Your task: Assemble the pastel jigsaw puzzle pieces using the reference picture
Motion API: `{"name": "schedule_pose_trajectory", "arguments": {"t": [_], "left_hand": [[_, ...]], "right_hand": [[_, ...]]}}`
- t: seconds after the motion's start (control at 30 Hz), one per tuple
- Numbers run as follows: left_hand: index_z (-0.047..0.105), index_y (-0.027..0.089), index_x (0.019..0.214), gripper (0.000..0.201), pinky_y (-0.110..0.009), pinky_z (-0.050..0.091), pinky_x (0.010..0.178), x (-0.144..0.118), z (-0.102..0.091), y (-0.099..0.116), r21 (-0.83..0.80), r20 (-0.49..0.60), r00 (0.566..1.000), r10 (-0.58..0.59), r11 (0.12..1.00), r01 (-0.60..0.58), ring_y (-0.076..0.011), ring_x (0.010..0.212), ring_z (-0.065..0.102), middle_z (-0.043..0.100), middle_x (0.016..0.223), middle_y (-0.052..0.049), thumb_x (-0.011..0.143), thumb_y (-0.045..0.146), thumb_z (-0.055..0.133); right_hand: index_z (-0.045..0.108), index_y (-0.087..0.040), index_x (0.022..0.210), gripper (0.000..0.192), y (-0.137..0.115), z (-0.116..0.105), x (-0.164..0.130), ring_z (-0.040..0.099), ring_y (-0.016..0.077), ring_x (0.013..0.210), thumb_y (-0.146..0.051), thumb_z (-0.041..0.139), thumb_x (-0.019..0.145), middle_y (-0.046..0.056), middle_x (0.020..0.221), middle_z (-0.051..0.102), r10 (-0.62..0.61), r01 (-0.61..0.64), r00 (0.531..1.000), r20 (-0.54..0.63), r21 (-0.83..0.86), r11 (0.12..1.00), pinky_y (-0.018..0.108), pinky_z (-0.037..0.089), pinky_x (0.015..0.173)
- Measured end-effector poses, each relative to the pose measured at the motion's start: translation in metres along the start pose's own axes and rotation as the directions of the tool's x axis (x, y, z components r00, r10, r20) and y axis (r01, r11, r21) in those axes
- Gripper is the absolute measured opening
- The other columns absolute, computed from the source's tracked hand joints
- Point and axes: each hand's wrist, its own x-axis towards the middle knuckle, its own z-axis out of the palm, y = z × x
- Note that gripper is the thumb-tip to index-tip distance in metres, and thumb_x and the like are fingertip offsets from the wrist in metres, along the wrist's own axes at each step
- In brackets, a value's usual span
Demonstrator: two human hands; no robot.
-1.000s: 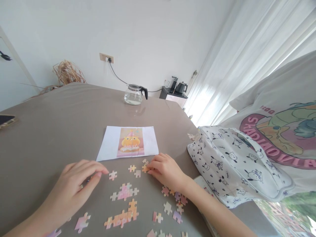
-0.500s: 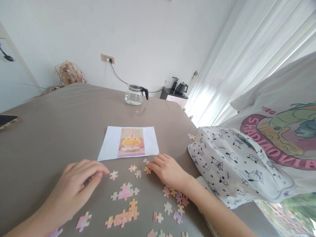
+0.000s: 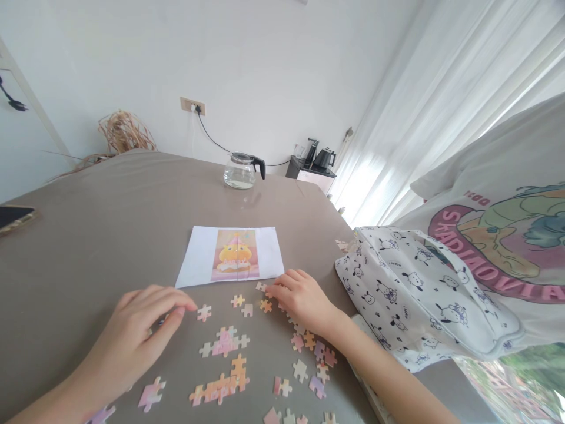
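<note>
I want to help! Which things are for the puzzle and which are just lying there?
For the puzzle: loose puzzle pieces, joined pieces, picture sheet, left hand, right hand.

Just lying about: glass pot, phone, patterned cloth.

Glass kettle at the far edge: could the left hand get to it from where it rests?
Probably not without leaning: the glass kettle stands far beyond the left hand, though the bare table between them holds nothing blocking.
</note>
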Motion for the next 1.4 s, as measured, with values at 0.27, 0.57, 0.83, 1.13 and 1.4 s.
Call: {"name": "schedule_pose_trajectory", "arguments": {"t": [0.27,0.57,0.83,1.13,1.4], "left_hand": [[0.062,0.027,0.088,0.019,-0.038,0.033,0.088,0.001,-0.004,0.002,-0.03,-0.05,0.992,0.116,0.993,-0.118,-0.0208,0.09,0.059,0.07,0.089,0.003,0.093,0.033,0.044],[0.06,0.028,0.087,0.017,-0.04,0.034,0.085,-0.001,-0.01,0.014,-0.049,-0.141,0.957,0.253,0.964,-0.262,-0.0197,0.085,0.058,0.068,0.083,0.002,0.09,0.021,0.045],[0.059,0.03,0.089,0.017,-0.039,0.033,0.085,-0.002,-0.009,0.019,-0.063,-0.151,0.951,0.27,0.958,-0.281,-0.0198,0.086,0.057,0.067,0.084,0.004,0.09,0.02,0.046],[0.057,0.038,0.117,0.025,-0.032,0.035,0.095,-0.012,0.002,0.039,-0.196,0.058,0.992,0.108,0.976,-0.095,-0.0184,0.107,0.055,0.066,0.112,0.007,0.093,0.046,0.055],[0.059,0.031,0.102,0.012,-0.03,0.036,0.085,-0.007,-0.006,0.047,-0.076,0.044,0.964,0.261,0.963,-0.257,-0.0136,0.09,0.062,0.069,0.094,0.01,0.092,0.038,0.062]], "right_hand": [[0.071,-0.022,0.087,0.003,0.009,-0.033,-0.011,0.061,0.0173,0.077,-0.021,0.069,0.089,0.002,0.083,0.066,0.164,-0.167,0.985,0.047,0.07,0.983,0.03,0.045,0.068],[0.068,-0.02,0.087,0.013,-0.01,-0.013,-0.02,0.061,0.019,0.08,-0.026,0.077,0.081,0.002,0.085,0.064,0.251,-0.259,0.965,0.082,0.12,0.958,0.032,0.048,0.069],[0.07,-0.02,0.087,0.007,-0.013,-0.012,-0.021,0.06,0.0171,0.078,-0.014,0.066,0.088,0.002,0.086,0.068,0.216,-0.205,0.976,-0.042,0.187,0.961,0.031,0.045,0.07],[0.071,-0.019,0.101,0.019,-0.061,-0.022,0.01,0.062,0.0142,0.078,-0.016,0.052,0.098,0.001,0.094,0.076,-0.146,0.239,0.911,-0.386,0.204,0.949,0.03,0.043,0.064],[0.07,-0.015,0.095,0.008,-0.073,-0.005,0.021,0.059,0.0146,0.083,-0.011,0.063,0.092,0.0,0.093,0.076,-0.179,0.334,0.731,-0.658,0.116,0.935,0.03,0.039,0.066]]}}
